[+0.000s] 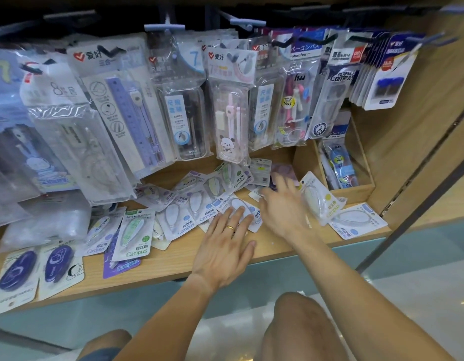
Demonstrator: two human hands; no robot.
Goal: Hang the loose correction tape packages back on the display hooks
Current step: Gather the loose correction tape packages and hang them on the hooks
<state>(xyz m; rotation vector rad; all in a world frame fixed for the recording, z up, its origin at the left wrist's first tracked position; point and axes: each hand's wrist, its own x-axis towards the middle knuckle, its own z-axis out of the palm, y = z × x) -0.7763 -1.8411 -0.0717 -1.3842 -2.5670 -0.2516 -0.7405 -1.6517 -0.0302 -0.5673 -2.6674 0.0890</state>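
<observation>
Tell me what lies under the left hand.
The left hand rests flat, fingertips on a white Campus correction tape package, palm over the bare wooden shelf. The package's lower part is covered.

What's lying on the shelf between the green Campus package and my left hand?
In the head view, between the green Campus package and the left hand lie several overlapping white Campus correction tape packages, loose on the wooden shelf.
</observation>
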